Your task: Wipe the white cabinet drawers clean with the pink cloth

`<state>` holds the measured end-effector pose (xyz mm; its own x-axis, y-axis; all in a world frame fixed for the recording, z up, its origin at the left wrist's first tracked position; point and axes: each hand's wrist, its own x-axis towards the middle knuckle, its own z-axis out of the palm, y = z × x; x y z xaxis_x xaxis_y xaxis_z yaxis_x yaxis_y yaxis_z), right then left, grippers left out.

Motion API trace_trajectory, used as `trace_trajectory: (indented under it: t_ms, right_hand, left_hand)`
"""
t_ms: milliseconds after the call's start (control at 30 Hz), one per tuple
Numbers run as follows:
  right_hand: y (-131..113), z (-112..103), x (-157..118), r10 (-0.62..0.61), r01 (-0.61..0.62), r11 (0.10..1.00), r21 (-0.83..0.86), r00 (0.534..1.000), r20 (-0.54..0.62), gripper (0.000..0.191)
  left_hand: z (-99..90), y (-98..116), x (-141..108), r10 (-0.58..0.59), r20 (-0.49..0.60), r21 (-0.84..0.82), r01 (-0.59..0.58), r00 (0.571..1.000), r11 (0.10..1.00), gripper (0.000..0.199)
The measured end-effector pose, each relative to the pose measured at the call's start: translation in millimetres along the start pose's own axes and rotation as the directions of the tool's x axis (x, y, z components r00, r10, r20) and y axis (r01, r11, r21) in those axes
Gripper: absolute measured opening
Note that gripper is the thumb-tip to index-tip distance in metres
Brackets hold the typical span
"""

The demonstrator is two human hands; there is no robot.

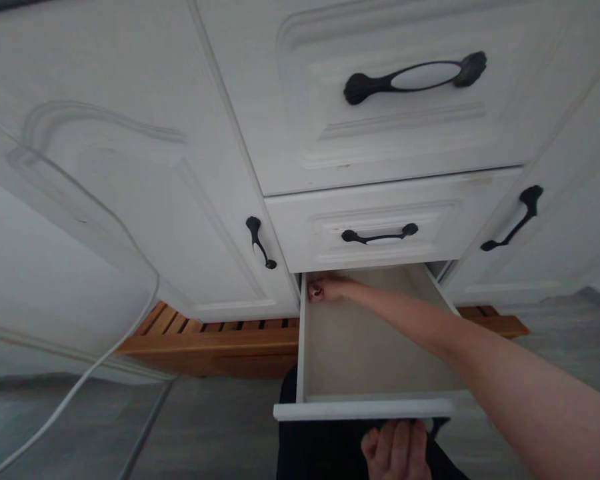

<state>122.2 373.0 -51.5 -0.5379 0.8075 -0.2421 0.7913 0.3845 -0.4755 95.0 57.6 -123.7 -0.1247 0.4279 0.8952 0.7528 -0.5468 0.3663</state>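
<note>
A pulled-out white drawer (380, 408) stands low in the cabinet, with a bare pale bottom. My right hand (327, 289) reaches across into its back left corner, fingers curled closed near the left wall. Whatever those fingers hold, if anything, is too small and dim to make out. Below the drawer's front edge, my left hand (396, 448) is closed at the dark drawer handle (437, 425). Only the right end of that handle shows past the fingers; the hand covers the rest.
Two closed drawers with dark handles (380, 236) sit above, between cabinet doors (220, 267). A slatted wooden bench (205, 343) lies underneath. On the left a white cable (150, 300) hangs down over the grey floor (220, 427). My dark-clothed legs (320, 447) are under the drawer.
</note>
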Motion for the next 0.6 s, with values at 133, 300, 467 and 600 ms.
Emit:
trace_trajectory:
  t_ms: [133,300,467,600]
  right_hand:
    - [-29.0,21.6,-49.6,-0.093,0.107,0.991,-0.074,0.980,0.177,0.027]
    - [-65.9,53.9,-117.0,-0.224,0.244,0.970,-0.007,0.901,0.372,0.051]
    - [-50.5,21.2,-107.3,-0.196,0.213,0.977,-0.029,0.937,0.290,0.024]
    - [-19.9,-15.7,-63.5,-0.001,-0.012,0.996,-0.084,0.988,-0.156,0.033]
  left_hand:
    - [4.7,-0.9,-10.6,-0.033,-0.064,-0.024,0.031,0.997,0.999,0.035]
    - [4.9,-2.9,-17.1,-0.016,-0.027,-0.050,0.015,0.999,0.999,0.035]
    - [2.8,-3.9,-7.7,0.030,-0.033,-0.017,-0.031,0.999,0.999,0.039]
    - [5.8,-4.6,-2.2,0.033,-0.070,-0.015,-0.034,0.997,0.999,0.039]
